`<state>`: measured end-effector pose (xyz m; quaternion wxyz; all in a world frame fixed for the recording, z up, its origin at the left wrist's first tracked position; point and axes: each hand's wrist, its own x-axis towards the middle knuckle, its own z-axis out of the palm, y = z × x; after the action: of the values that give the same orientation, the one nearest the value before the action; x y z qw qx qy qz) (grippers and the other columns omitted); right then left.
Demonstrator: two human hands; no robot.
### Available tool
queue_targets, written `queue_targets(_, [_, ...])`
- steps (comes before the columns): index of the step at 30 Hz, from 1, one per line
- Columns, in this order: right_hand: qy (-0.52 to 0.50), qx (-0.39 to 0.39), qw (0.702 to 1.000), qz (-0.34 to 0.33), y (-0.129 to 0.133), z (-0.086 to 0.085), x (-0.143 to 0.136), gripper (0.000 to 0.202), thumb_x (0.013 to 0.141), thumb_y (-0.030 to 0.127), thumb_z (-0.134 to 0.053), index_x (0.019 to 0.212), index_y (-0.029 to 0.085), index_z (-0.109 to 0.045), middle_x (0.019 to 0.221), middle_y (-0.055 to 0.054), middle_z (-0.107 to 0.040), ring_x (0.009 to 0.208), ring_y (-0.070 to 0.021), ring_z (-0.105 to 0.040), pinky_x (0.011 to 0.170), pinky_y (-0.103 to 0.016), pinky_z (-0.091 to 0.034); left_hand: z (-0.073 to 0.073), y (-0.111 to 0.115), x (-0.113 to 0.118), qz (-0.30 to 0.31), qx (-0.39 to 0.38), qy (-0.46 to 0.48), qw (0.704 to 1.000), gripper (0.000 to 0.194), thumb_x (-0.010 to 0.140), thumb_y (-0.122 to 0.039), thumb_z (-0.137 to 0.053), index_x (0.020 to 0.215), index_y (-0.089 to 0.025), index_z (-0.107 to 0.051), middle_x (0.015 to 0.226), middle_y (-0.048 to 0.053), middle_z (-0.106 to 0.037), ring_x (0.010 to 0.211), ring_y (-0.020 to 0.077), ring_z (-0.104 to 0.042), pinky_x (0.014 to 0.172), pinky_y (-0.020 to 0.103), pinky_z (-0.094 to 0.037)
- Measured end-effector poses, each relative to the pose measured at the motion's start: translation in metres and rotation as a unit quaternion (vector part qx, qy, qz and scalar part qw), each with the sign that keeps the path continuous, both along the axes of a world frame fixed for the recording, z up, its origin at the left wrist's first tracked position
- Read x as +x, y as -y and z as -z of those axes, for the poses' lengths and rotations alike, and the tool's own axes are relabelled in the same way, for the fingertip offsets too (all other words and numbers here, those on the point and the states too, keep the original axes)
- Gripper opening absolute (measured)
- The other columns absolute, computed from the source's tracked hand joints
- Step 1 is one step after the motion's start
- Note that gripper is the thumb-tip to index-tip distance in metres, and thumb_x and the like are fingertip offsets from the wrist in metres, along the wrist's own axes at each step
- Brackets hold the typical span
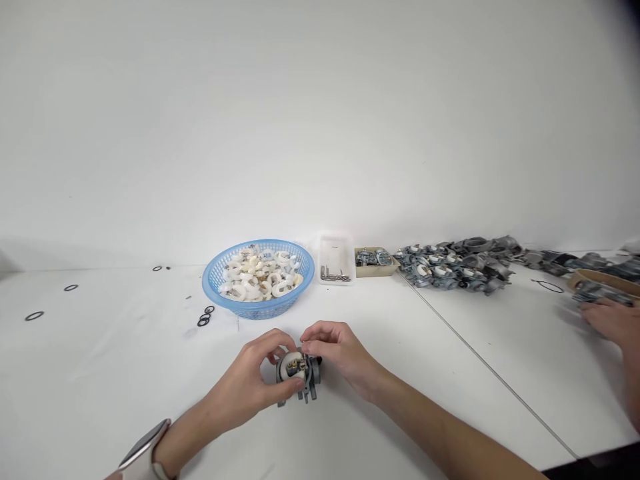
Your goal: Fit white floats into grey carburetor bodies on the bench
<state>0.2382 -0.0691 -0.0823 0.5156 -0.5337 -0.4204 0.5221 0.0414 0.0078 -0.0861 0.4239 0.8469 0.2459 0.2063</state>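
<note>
On the white table in front of me sits a metal carburetor (314, 377), its inside facing up. A white float (286, 365) lies in it, beside small brass parts. My left hand (253, 377) is wrapped round the carburetor's left side, with the thumb at the front and the fingers behind. At its back right edge, my right hand (343, 350) has thumb and forefinger pinched together. Whatever is between those fingertips is too small to make out.
Behind my hands stands a blue basket (257, 310) of white floats. Near it are a clear tray (334, 250) of metal pins, a box (375, 271) of metal parts and piled carburetors (445, 270). Black O-rings (204, 320) lie left. Another person's hand (613, 323) holds a metal part at right.
</note>
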Motion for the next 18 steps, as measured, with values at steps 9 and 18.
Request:
queue_targets(9, [0.183, 0.057, 0.981, -0.020, -0.001, 0.000, 0.006, 0.011, 0.079, 0.031, -0.075, 0.086, 0.023, -0.079, 0.100, -0.003, -0.068, 0.090, -0.0180, -0.059, 0.083, -0.033, -0.044, 0.001, 0.000, -0.001, 0.021, 0.031, -0.001, 0.999, 0.017, 0.087, -0.032, -0.067, 0.103, -0.028, -0.063, 0.106, 0.001, -0.065, 0.091, 0.0190, -0.059, 0.082, 0.030, -0.050])
queue_targets(18, [0.163, 0.036, 0.981, -0.095, 0.002, -0.005, 0.021, 0.040, 0.066, 0.043, -0.090, 0.100, 0.024, -0.078, 0.109, -0.004, -0.070, 0.103, -0.0219, -0.060, 0.089, -0.034, -0.048, 0.009, 0.001, 0.000, 0.000, 0.061, 0.001, 0.998, 0.016, 0.089, -0.041, -0.066, 0.100, -0.029, -0.063, 0.103, 0.001, -0.064, 0.085, 0.0188, -0.060, 0.073, 0.026, -0.051])
